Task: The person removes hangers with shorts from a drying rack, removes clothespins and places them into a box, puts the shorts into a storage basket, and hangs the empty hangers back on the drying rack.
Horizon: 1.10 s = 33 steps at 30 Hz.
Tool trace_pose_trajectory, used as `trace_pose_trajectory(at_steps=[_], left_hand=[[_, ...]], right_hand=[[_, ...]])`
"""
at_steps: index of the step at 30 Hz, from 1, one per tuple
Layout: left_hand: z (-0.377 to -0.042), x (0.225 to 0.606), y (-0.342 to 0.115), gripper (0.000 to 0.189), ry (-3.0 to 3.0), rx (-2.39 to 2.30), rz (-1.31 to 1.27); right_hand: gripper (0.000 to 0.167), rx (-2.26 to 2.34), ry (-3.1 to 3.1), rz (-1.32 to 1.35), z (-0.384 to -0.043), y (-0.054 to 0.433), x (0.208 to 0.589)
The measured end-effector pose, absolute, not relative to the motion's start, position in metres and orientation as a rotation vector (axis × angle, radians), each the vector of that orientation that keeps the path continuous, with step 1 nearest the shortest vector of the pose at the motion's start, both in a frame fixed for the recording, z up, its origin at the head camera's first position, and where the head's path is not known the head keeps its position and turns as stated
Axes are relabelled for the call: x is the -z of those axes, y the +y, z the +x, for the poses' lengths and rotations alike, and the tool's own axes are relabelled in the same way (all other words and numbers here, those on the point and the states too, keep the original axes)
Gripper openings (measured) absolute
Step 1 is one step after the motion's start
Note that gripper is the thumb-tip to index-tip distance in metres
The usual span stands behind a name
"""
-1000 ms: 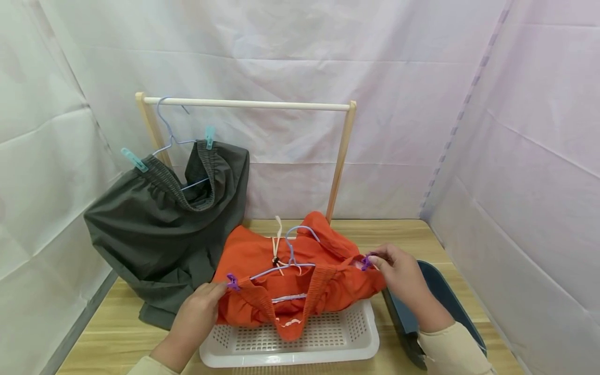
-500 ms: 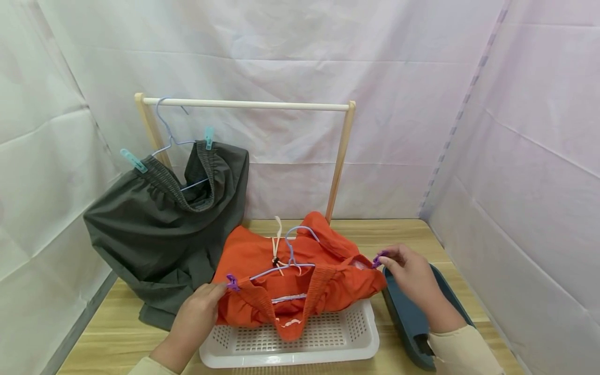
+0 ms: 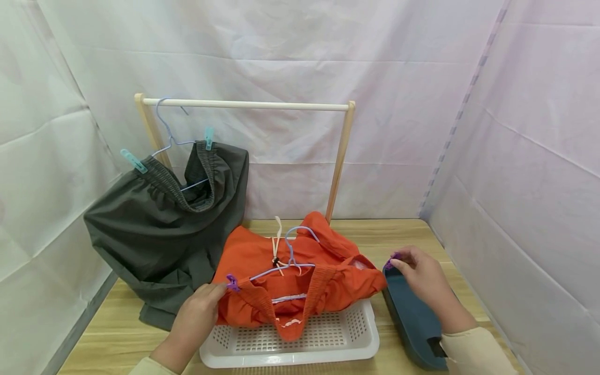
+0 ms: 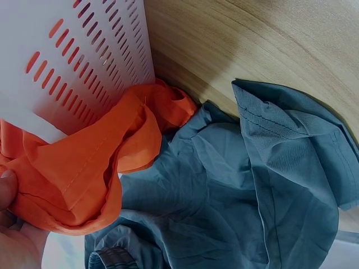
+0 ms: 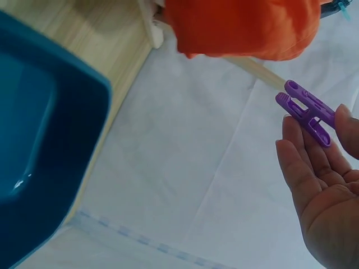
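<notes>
Orange pants (image 3: pixel 262 250) with a gathered waistband and a pale drawcord lie over a white perforated basket (image 3: pixel 290 358). A light-blue hanger (image 3: pixel 271 271) is set in their waistband. My left hand (image 3: pixel 199 307) holds the fabric at the left corner, beside a purple clothespin (image 3: pixel 233 283); in the left wrist view its fingers grip the orange cloth. My right hand (image 3: pixel 424 276) pinches another purple clothespin (image 5: pixel 308 115) between thumb and fingers, apart from the pants. That hand is above the far end of a dark-blue bin (image 3: pixel 412 323).
Dark-green pants (image 3: pixel 164 229) hang from a hanger on the left of a wooden rack (image 3: pixel 253 104), held by turquoise clothespins (image 3: pixel 134 160). Their legs spread onto the wooden table (image 3: pixel 394 229). White curtains (image 3: pixel 300 62) enclose the back and sides.
My right hand has moved right with its purple clothespin, from the pants' right corner to the dark-blue bin. My left hand has stayed in place.
</notes>
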<state>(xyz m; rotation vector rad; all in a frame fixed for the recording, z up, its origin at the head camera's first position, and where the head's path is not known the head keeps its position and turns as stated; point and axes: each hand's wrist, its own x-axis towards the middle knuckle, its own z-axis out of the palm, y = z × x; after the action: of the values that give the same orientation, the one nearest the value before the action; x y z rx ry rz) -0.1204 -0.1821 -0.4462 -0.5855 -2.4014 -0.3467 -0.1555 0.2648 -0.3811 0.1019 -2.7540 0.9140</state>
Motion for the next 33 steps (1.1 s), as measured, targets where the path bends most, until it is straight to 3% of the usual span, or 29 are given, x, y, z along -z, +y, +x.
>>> trace_pose_trajectory(at_steps=[33], left_hand=[[-0.122,0.451,-0.183,0.037,-2.378,0.361,-0.61]], right_hand=[[0.039,-0.935,-2.917,-0.029,-0.165,0.307,0.412]])
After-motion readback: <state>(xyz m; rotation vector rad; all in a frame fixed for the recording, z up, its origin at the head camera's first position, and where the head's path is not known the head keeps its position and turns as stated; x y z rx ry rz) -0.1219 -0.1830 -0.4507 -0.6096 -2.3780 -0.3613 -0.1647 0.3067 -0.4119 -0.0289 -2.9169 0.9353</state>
